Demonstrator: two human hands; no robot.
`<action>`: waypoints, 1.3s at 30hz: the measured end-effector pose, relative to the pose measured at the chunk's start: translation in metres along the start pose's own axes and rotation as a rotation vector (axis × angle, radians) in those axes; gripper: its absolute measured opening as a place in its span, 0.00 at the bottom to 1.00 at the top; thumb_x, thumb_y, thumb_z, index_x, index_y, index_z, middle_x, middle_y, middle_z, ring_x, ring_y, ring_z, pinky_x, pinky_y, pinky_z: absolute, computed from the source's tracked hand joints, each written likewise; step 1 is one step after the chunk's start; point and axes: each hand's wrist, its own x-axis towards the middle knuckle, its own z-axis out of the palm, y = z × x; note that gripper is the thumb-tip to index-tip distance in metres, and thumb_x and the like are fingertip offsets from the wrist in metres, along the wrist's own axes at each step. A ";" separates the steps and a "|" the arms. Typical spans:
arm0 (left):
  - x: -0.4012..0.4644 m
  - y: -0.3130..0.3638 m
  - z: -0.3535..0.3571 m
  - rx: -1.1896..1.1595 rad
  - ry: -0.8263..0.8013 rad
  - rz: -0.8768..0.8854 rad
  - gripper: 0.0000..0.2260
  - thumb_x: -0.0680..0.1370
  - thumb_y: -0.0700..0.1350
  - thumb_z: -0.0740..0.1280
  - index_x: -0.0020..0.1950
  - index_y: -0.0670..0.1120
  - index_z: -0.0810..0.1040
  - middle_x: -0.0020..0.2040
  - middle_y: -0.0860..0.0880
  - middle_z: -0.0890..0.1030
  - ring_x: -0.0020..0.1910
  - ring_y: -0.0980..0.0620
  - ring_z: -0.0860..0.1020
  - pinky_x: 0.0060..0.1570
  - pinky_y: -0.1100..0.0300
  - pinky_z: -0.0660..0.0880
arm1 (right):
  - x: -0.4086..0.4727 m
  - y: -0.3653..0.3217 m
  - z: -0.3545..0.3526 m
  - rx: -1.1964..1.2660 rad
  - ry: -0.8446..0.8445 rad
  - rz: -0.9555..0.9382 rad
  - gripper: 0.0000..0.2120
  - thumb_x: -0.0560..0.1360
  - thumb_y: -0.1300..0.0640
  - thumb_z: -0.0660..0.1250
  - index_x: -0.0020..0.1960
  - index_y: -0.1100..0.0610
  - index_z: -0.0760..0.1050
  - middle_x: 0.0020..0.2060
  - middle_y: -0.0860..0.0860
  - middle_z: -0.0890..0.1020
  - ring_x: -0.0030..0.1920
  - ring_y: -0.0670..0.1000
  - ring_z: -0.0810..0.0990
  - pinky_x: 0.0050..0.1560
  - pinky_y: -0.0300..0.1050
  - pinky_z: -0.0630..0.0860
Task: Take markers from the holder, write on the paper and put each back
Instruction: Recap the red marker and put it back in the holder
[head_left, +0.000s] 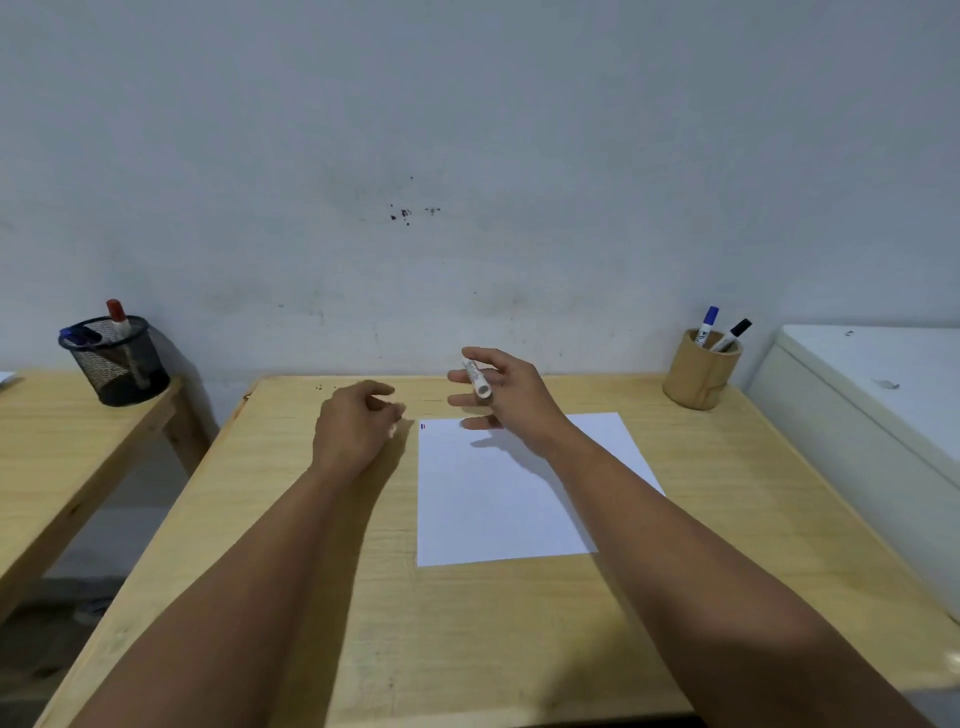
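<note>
Wooden table (519, 623), right hand (511, 392) – marker (476, 378) above paper (498, 499)

Dim, even, diffuse lighting; soft shadows beneath forearms; motion blur at left hand (358, 421); wide-angle edge distortion.

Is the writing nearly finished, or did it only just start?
Barely started. The white paper sheet shows only tiny red and blue marks in its top-left corner. The right hand holds a white marker above it. The blue-capped marker and black-capped marker stand in the round wooden holder.
</note>
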 end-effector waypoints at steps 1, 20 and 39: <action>0.001 0.009 -0.003 -0.132 -0.005 -0.039 0.03 0.77 0.44 0.74 0.49 0.48 0.86 0.42 0.52 0.87 0.43 0.55 0.83 0.49 0.54 0.78 | -0.004 -0.004 -0.003 0.077 0.005 0.028 0.17 0.86 0.67 0.62 0.69 0.53 0.80 0.58 0.55 0.88 0.51 0.57 0.90 0.47 0.53 0.88; -0.035 0.136 0.018 -0.409 -0.139 0.027 0.06 0.78 0.45 0.74 0.45 0.43 0.88 0.45 0.45 0.88 0.41 0.51 0.82 0.44 0.55 0.76 | -0.054 -0.017 -0.045 -0.260 0.107 -0.175 0.11 0.81 0.60 0.73 0.56 0.45 0.81 0.52 0.60 0.89 0.32 0.46 0.84 0.37 0.43 0.79; -0.031 0.229 0.208 -0.086 -0.466 0.262 0.29 0.78 0.57 0.70 0.77 0.49 0.71 0.63 0.48 0.83 0.62 0.49 0.81 0.64 0.53 0.75 | -0.034 -0.041 -0.246 -0.205 0.650 -0.230 0.07 0.80 0.58 0.77 0.53 0.47 0.81 0.41 0.48 0.89 0.40 0.48 0.87 0.47 0.45 0.83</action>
